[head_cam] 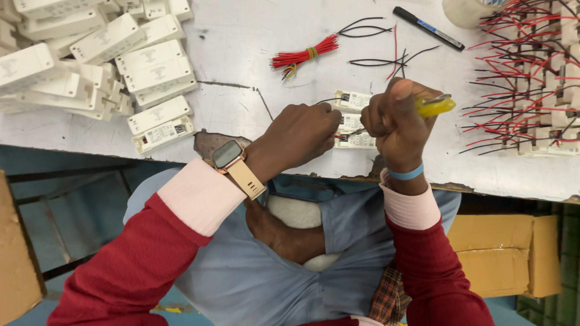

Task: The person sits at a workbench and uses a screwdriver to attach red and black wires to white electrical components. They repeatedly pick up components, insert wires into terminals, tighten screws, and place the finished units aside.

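Observation:
My left hand (302, 136) rests on the white worktable (241, 115) and pinches thin wires at a small white rectangular module (357, 140). A second white module (353, 99) lies just behind it. My right hand (396, 121) is closed around a screwdriver with a yellow handle (436, 106), its metal tip pointing down at the module's terminal. A watch with a tan strap sits on my left wrist, a blue band on my right.
A heap of white modules (90, 60) fills the back left. A bundle of red wires (300, 57) and loose black wires (374, 60) lie behind. A black marker (428, 28) and wired modules (531, 78) are at the right. Cardboard boxes (507, 253) stand under the table.

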